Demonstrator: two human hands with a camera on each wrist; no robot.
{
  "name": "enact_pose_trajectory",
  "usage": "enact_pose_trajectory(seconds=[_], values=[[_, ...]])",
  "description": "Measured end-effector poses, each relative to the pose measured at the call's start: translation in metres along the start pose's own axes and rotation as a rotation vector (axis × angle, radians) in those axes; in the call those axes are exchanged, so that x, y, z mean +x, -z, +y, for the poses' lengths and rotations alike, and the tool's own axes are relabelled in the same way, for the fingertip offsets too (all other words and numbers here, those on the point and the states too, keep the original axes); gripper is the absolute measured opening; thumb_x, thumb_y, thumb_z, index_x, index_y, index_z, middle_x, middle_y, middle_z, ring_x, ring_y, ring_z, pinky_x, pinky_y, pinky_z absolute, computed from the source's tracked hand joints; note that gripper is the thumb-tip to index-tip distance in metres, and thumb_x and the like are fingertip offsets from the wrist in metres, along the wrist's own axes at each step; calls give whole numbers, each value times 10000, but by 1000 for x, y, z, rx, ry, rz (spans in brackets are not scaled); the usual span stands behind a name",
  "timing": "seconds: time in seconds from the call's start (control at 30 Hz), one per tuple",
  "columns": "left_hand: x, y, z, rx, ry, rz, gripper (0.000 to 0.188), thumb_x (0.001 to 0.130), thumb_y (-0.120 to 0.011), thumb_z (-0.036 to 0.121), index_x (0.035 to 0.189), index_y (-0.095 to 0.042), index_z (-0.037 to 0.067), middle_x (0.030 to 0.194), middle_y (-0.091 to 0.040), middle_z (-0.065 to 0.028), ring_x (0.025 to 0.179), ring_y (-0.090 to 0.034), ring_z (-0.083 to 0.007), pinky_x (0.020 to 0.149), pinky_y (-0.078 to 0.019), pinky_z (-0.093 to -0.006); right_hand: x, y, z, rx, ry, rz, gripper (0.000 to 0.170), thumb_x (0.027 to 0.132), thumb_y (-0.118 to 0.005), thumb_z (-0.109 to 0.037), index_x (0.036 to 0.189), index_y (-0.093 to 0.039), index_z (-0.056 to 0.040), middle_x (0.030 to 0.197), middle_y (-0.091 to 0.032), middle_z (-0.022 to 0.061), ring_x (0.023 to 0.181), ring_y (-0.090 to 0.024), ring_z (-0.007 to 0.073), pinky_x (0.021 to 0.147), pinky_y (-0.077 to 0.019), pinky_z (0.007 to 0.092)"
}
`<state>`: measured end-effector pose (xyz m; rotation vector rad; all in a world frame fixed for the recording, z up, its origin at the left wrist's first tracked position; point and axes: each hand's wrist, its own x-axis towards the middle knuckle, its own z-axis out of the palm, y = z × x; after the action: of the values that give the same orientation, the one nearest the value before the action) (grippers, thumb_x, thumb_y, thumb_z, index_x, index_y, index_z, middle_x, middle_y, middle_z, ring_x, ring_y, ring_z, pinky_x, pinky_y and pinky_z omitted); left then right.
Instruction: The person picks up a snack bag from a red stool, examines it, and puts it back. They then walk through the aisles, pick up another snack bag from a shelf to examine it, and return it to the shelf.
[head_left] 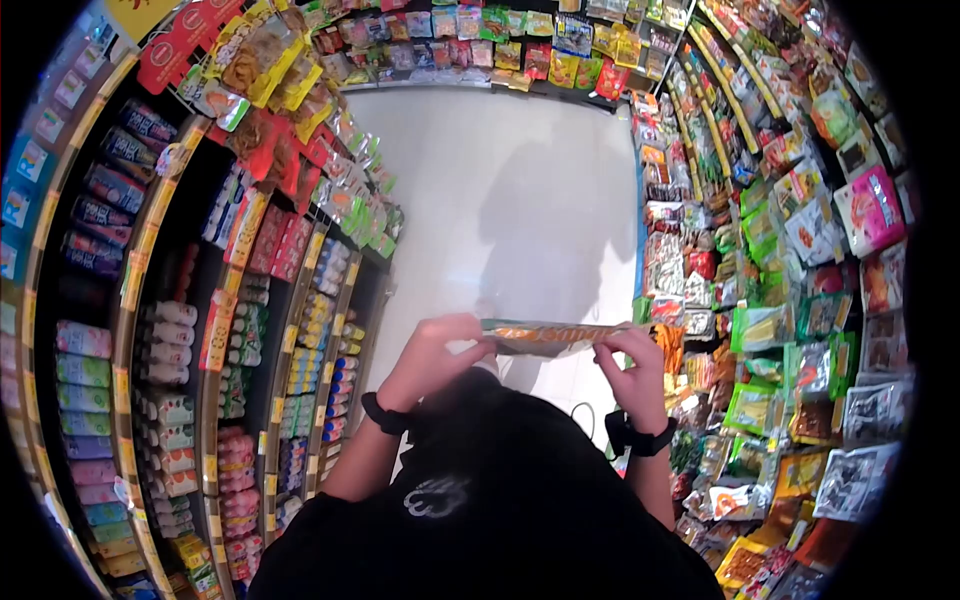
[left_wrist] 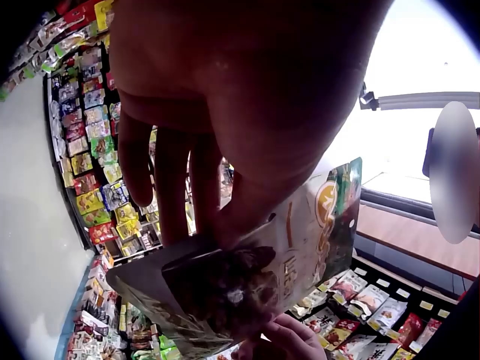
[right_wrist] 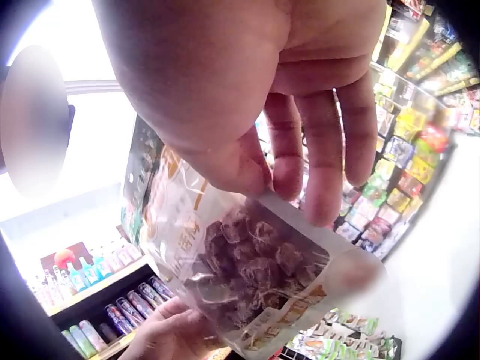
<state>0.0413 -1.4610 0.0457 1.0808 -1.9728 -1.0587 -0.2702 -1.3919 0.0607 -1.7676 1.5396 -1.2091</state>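
A snack bag (head_left: 550,333) with a clear window is stretched between both hands in front of the body, seen nearly edge-on in the head view. Dark brown, lumpy pieces show through the window of the bag (right_wrist: 251,259) in the right wrist view, beside pale printed panels. My left hand (head_left: 442,345) pinches one side edge between thumb and fingers. At the opposite edge my right hand (head_left: 633,360) pinches the bag the same way. In the left wrist view, the right hand's fingertips (left_wrist: 289,337) show below the bag.
Shelves of bottles and packs (head_left: 240,330) line the left side, with hanging snack packs (head_left: 270,80) near their far end. Along the right runs a rack of packaged snacks (head_left: 780,330). Another snack shelf (head_left: 480,45) closes the far end of the pale floor (head_left: 440,180).
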Motion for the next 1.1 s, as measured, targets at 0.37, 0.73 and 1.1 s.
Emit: enact_pose_trajectory(seconds=[0.37,0.73,1.1], values=[[163,24,-91,-172,54,-27,126,910,-826,143,1007,-823,63,889,-766,-102,802,-707,-221,749,-547,-326,164,-4,34,-127,-130,-156,74,919,-744,-48,944,-743,21,848,-680,113,750,-678,250,649,-549,333],[308,107,-121,-175,-19,7,128,921,-808,89,1025,-804,13,960,-781,-110,889,-733,-220,812,-557,-319,323,-32,50,-140,29,-166,105,942,-723,-40,1025,-774,-2,899,-719,128,771,-707,247,618,-574,312],[397,112,-148,-108,16,-72,134,938,-796,145,1043,-820,66,923,-770,-92,846,-700,-189,738,-542,-325,407,-45,129,14,-29,-76,110,934,-714,-30,1026,-771,-9,873,-708,122,756,-702,242,666,-577,312]])
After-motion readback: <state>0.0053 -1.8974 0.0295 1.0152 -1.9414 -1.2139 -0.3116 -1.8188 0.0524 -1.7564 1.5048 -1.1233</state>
